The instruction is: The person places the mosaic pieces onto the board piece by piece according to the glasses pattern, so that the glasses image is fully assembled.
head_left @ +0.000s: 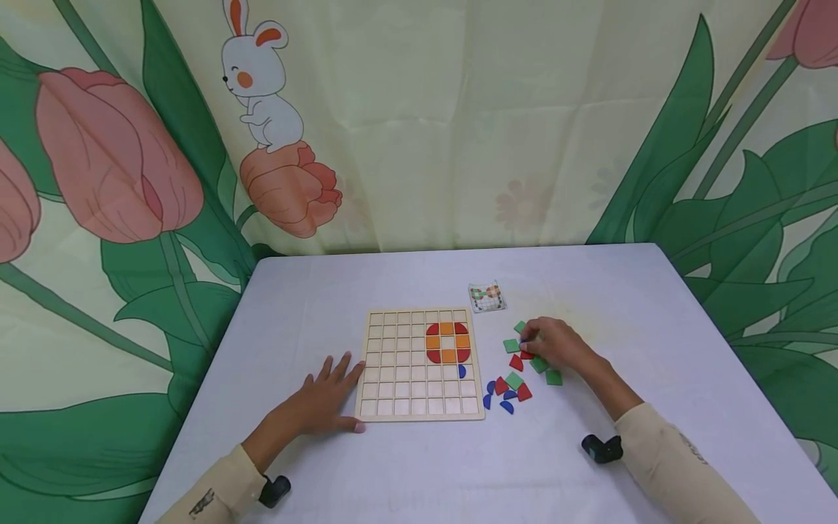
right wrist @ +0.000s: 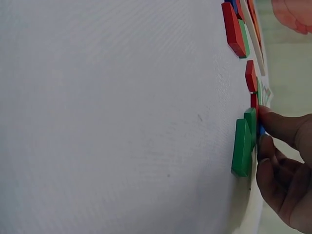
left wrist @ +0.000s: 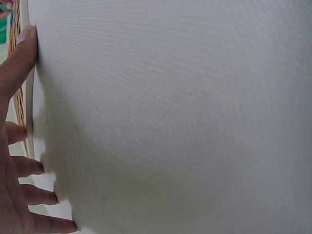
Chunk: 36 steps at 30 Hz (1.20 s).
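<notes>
A square wooden grid board [head_left: 399,418] lies flat on the table. Red and orange pieces form a ring in its upper right, and a blue half-circle piece [head_left: 462,371] sits just below them. My left hand [head_left: 324,400] lies with fingers spread at the board's left edge, its index finger and thumb touching the frame. To the right of the board, my right hand [head_left: 555,343] is over the loose pieces. Between its thumb and fingers it pinches a blue piece [right wrist: 262,130], mostly hidden. Beside those fingers stands a green square piece [right wrist: 241,148].
Several loose pieces lie right of the board, among them a green square [head_left: 553,377], a red piece [head_left: 524,391] and a blue half-circle [head_left: 507,407]. A small pattern card [head_left: 487,297] lies behind the board's right corner. A printed curtain [head_left: 419,145] hangs behind the table.
</notes>
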Tool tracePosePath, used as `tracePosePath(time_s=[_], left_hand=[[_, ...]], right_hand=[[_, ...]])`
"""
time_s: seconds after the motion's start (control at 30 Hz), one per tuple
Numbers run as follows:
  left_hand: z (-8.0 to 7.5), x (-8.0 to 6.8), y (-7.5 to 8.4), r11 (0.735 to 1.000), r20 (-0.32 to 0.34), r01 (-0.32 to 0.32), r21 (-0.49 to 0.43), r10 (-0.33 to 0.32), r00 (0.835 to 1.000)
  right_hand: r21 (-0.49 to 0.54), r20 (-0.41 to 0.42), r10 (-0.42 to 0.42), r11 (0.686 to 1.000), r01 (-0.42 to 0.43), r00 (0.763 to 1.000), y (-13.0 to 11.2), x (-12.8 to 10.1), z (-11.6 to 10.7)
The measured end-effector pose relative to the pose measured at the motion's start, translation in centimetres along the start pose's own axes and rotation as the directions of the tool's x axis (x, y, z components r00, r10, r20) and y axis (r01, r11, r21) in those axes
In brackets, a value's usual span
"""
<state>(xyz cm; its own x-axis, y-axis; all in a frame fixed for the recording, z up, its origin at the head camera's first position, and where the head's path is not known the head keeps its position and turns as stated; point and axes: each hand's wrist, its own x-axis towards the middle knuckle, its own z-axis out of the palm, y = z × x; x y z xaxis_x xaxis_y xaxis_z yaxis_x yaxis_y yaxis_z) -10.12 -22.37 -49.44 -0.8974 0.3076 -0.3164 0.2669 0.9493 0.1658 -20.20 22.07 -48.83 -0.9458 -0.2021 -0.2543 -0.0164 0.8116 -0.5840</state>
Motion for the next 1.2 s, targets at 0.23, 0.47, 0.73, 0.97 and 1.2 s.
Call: tracePosePath(time_s=[0.23, 0.47, 0.73, 0.97, 1.2], left_hand=[[-0.4, -0.3, 0.1, 1.0, 0.013, -0.005, -0.021, 0.005, 1.0], [-0.5, -0.3, 0.1, 1.0, 0.02, -0.005, -0.029, 0.006, 1.0], [-0.8, -0.4, 0.2, 1.0, 0.018, -0.011, -0.027, 0.012, 1.0], [-1.0, -0.5, 0.3, 0.999, 0.019, -0.012, -0.036, 0.013, 1.0], [-1.3, -0.7, 0.5, 0.999, 0.023, -0.01, -0.036, 0.011, 1.0]], right_hand=[[-0.022, 0.005, -0.022, 1.0, 0.022, 1.0, 0.2, -0.1, 0.0], [-0.019, 0.039, -0.055, 0.998, 0.056, 0.998, 0.3, -0.3, -0.2], [0.004, 0.034, -0.134, 0.991, 0.134, 0.99, 0.0, -0.8, -0.6], [0.064, 0.045, -0.209, 0.977, 0.206, 0.977, -0.8, -1.2, -0.4], [0.133, 0.066, -0.238, 0.965, 0.228, 0.969, -1.5, -1.5, 0.2]])
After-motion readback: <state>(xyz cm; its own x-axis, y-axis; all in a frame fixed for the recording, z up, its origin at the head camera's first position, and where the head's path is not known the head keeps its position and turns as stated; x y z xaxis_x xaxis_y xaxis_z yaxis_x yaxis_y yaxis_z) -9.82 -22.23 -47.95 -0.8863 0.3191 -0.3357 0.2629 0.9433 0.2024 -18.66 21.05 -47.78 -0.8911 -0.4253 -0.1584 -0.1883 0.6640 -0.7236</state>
